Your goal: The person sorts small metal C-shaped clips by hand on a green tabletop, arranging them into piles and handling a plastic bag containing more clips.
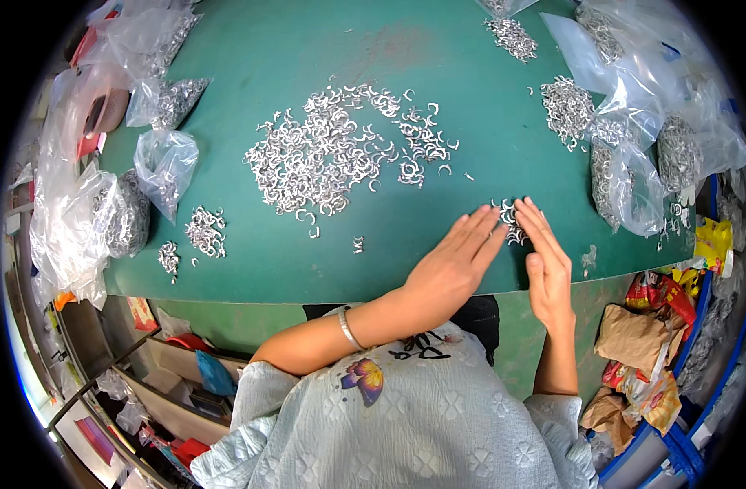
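Small silvery C-shaped metal pieces lie on a green tabletop. A little cluster of these pieces sits between my two hands, close to the table's near edge at right of centre. My left hand, with a bangle on its wrist, lies along the cluster's left side, fingers stretched out. Along the right side, my right hand stands on edge with straight fingers. Neither hand grips a piece; the fingertips partly cover the cluster. Farther left spreads a big loose pile of the pieces.
Two small heaps lie at the near left. Clear plastic bags of metal pieces line the left side; more bags and a heap lie at the right. Below the table are left shelves and brown paper packages at right.
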Demonstrator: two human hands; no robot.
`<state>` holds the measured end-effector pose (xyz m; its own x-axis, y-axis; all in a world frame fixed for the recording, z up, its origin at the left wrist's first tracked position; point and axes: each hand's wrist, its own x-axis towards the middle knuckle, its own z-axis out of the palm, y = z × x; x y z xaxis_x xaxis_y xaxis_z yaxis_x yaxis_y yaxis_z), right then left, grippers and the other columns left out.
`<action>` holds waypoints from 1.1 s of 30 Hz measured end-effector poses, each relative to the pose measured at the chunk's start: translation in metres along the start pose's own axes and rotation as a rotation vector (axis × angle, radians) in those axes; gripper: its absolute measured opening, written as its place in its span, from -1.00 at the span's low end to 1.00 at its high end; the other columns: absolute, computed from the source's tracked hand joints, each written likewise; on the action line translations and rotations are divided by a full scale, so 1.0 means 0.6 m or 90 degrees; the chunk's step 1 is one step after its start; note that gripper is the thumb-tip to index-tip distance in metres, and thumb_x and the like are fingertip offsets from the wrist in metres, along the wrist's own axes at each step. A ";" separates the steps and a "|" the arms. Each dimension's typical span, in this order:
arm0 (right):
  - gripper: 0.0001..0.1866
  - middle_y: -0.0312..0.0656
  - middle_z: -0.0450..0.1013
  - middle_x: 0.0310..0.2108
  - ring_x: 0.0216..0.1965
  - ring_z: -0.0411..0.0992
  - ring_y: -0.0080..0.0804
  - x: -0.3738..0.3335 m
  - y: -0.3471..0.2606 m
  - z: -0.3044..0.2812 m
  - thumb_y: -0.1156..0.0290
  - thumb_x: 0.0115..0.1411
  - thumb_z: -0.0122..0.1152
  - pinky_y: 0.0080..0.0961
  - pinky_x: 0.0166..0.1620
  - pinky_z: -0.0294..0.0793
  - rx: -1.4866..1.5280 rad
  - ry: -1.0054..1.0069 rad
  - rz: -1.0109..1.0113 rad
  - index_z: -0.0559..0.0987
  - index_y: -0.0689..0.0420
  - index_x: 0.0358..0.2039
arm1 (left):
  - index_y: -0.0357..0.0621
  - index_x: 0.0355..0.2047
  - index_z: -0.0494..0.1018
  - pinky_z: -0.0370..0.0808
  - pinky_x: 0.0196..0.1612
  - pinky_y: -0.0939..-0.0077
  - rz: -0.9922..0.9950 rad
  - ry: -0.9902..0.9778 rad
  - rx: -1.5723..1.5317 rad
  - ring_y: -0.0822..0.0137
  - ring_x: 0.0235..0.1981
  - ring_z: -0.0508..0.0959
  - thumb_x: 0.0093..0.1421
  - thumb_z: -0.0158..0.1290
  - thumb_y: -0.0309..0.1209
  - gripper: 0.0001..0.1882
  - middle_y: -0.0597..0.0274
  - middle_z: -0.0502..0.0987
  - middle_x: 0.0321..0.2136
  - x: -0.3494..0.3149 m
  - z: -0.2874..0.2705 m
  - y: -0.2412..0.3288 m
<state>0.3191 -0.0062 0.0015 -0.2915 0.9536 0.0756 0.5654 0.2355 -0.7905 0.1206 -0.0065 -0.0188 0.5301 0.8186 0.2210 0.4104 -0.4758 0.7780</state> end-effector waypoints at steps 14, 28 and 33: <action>-0.45 0.00 0.32 0.24 0.35 0.16 -0.01 0.028 0.009 -0.010 0.08 0.41 -0.16 -0.11 0.38 -0.01 -0.002 0.000 -0.038 0.40 0.27 0.19 | -0.27 0.25 0.27 0.41 0.19 0.39 -0.285 -0.413 -0.837 0.30 0.13 0.45 0.41 -0.14 -0.51 -0.58 0.03 0.51 0.05 -0.084 -0.053 0.006; -0.55 -0.11 0.39 0.19 0.32 0.21 -0.05 0.052 -0.001 0.016 0.18 0.34 -0.01 -0.04 0.35 0.11 -0.054 -0.151 -0.150 0.51 0.20 0.09 | -0.43 0.33 0.00 0.09 0.41 0.17 -0.542 -0.380 -1.258 0.00 0.35 0.18 0.43 -0.39 0.05 -0.24 -0.27 0.12 0.31 -0.093 0.095 -0.079; -0.57 -0.11 0.39 0.18 0.31 0.22 -0.08 0.021 -0.016 0.019 0.32 0.22 0.13 -0.04 0.34 0.15 -0.037 -0.192 -0.154 0.51 0.23 0.07 | -0.31 0.37 -0.09 0.02 0.43 0.11 -0.367 -0.389 -1.645 0.03 0.38 0.10 0.41 -0.35 0.05 -0.24 -0.20 0.03 0.36 -0.080 0.142 -0.095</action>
<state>0.3013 0.0012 0.0029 -0.6310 0.7730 0.0663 0.4925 0.4651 -0.7356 0.1351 -0.0460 -0.1241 0.9197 0.3629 0.1496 -0.2947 0.8901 -0.3477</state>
